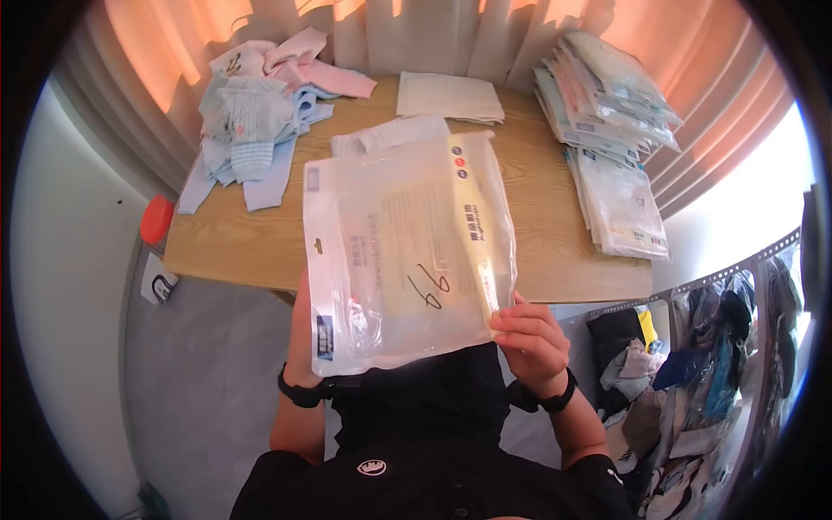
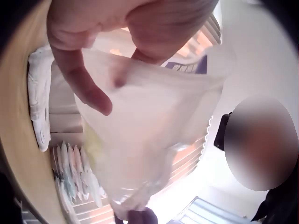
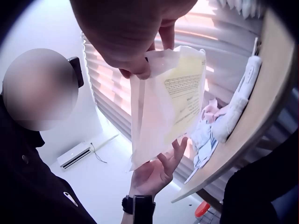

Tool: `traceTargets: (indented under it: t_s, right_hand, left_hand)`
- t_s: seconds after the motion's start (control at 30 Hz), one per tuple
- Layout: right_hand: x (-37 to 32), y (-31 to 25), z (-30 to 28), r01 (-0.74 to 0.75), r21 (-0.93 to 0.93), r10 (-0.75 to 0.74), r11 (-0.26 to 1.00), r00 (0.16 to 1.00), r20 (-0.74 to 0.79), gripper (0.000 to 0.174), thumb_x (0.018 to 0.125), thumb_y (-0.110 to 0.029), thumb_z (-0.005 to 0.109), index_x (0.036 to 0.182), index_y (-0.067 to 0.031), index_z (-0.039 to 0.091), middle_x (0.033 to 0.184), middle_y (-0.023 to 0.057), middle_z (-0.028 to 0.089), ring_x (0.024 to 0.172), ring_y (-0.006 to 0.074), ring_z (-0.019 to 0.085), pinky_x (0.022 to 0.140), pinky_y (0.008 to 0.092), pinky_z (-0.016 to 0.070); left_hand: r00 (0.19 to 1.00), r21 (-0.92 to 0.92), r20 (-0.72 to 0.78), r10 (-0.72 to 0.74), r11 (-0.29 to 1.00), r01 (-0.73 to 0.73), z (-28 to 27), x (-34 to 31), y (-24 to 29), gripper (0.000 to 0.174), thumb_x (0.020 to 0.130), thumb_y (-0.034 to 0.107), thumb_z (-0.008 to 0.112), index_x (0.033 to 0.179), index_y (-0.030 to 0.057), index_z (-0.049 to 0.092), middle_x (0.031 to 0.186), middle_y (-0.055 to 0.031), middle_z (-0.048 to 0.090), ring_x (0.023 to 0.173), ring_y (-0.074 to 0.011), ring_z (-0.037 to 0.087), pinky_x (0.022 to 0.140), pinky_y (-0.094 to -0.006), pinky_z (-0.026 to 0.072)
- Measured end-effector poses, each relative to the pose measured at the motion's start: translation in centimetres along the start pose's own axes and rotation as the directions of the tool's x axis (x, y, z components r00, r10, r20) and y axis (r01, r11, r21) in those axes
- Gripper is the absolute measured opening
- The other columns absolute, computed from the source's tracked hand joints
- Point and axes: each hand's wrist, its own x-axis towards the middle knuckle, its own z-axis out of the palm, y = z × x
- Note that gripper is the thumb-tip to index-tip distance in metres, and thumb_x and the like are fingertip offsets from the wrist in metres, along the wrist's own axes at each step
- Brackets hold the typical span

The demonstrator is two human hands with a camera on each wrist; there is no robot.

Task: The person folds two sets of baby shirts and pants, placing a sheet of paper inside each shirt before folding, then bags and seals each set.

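Plastic bag [image 1: 390, 286]: was held up near the table [image 1: 546, 204], likely to show its marked face.
Right hand [image 1: 536, 345]: thumb and fingers pinched its edge, probably to steady it.
Left hand [image 3: 154, 175]: fingers lay apart behind, seemingly for support; a pinch could not be told.
Clothes [image 1: 251, 130]: were heaped left, perhaps for room.

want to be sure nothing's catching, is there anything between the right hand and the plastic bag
Nothing visible: in the head view, the right hand pinches the plastic bag directly near its lower right corner. The left hand also holds it, with nothing seen between.
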Motion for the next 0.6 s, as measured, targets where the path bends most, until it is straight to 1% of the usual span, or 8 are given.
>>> traceTargets:
  t_s: [0.1, 0.17, 0.2, 0.27, 0.33, 0.37, 0.43, 0.6]
  right_hand:
    - [2.3, 1.3, 2.1, -0.001, 0.110, -0.018, 0.994, 0.984, 0.176, 0.026, 0.072, 0.007, 0.076, 0.094, -0.0050, 0.068, 0.103, 0.0081, 0.070, 0.102, 0.0276, 0.064, 0.100, 0.0477, 0.0492]
    - [5.8, 2.9, 2.6, -0.063, 0.121, 0.008, 0.991, 0.914, 0.405, 0.032, 0.076, -0.002, 0.077, 0.106, -0.0066, 0.066, 0.113, 0.0095, 0.067, 0.110, 0.0299, 0.061, 0.104, 0.0456, 0.0452]
    - [7.4, 4.0, 2.8, -0.140, 0.110, 0.071, 0.984, 0.874, 0.480, 0.034, 0.077, -0.005, 0.076, 0.109, -0.0068, 0.065, 0.114, 0.0103, 0.066, 0.112, 0.0302, 0.060, 0.104, 0.0443, 0.0448]
    - [10.9, 8.0, 3.6, -0.171, 0.050, 0.111, 0.984, 0.808, 0.579, 0.039, 0.079, -0.010, 0.076, 0.116, -0.0065, 0.063, 0.118, 0.0117, 0.065, 0.116, 0.0308, 0.058, 0.103, 0.0410, 0.0440]
    - [14.9, 13.1, 5.6, -0.166, 0.015, 0.120, 0.986, 0.770, 0.627, 0.042, 0.080, -0.012, 0.075, 0.119, -0.0060, 0.062, 0.122, 0.0127, 0.063, 0.119, 0.0311, 0.056, 0.104, 0.0386, 0.0427]
    - [17.2, 15.4, 6.9, -0.203, 0.022, 0.141, 0.979, 0.749, 0.647, 0.041, 0.080, -0.011, 0.074, 0.119, -0.0058, 0.062, 0.125, 0.0130, 0.062, 0.120, 0.0308, 0.055, 0.104, 0.0382, 0.0419]
    - [20.4, 20.6, 10.2, -0.129, 0.018, 0.081, 0.991, 0.721, 0.688, 0.057, 0.079, -0.008, 0.073, 0.133, -0.0070, 0.054, 0.130, 0.0135, 0.059, 0.126, 0.0286, 0.051, 0.109, 0.0367, 0.0372]
    - [24.2, 24.8, 16.5, -0.207, -0.347, 0.403, 0.915, 0.410, 0.818, 0.094, 0.069, -0.018, 0.080, 0.149, -0.0098, 0.031, 0.150, 0.0174, 0.038, 0.138, 0.0298, 0.037, 0.114, 0.0374, 0.0300]
  left_hand:
    - [0.956, 0.656, -0.070, 0.283, 0.735, -0.170, -2.2, -2.3, 0.9, 0.032, 0.102, 0.016, 0.047, 0.130, 0.0014, 0.053, 0.111, -0.0083, 0.063, 0.094, -0.0175, 0.065, 0.082, -0.0303, 0.0557]
    - [0.878, 0.241, -0.404, 0.258, 0.956, -0.169, -7.2, -3.8, 2.0, 0.033, 0.095, 0.006, 0.059, 0.127, -0.0011, 0.056, 0.112, -0.0103, 0.063, 0.094, -0.0194, 0.063, 0.082, -0.0320, 0.0541]
    - [0.795, 0.329, -0.448, 0.408, 0.903, -0.278, -7.2, -4.2, 3.4, 0.032, 0.095, 0.007, 0.059, 0.125, -0.0014, 0.055, 0.111, -0.0111, 0.063, 0.095, -0.0203, 0.062, 0.083, -0.0329, 0.0528]
    - [0.531, 0.693, -0.317, 0.786, 0.574, -0.436, -6.3, -5.0, 6.4, 0.031, 0.095, 0.011, 0.059, 0.122, -0.0021, 0.054, 0.111, -0.0126, 0.062, 0.097, -0.0221, 0.059, 0.085, -0.0345, 0.0502]
    - [0.278, 0.944, -0.006, 0.961, 0.098, -0.315, -5.8, -5.7, 8.8, 0.031, 0.095, 0.014, 0.060, 0.120, -0.0027, 0.052, 0.110, -0.0142, 0.061, 0.098, -0.0240, 0.056, 0.088, -0.0361, 0.0476]
    - [0.296, 0.959, 0.281, 0.913, -0.277, -0.057, -6.7, -6.3, 10.2, 0.031, 0.092, 0.010, 0.063, 0.118, -0.0027, 0.053, 0.111, -0.0144, 0.061, 0.102, -0.0240, 0.054, 0.088, -0.0369, 0.0475]
    - [0.400, 0.889, 0.372, 0.838, -0.445, 0.106, -7.2, -7.0, 11.2, 0.047, 0.084, 0.013, 0.072, 0.123, -0.0017, 0.051, 0.115, -0.0150, 0.060, 0.107, -0.0284, 0.055, 0.095, -0.0411, 0.0450]
    - [0.567, 0.960, 0.029, 0.823, -0.182, 0.215, -2.6, -5.4, 11.7, 0.086, 0.062, 0.019, 0.090, 0.136, 0.0026, 0.047, 0.119, -0.0188, 0.051, 0.117, -0.0342, 0.049, 0.099, -0.0428, 0.0406]
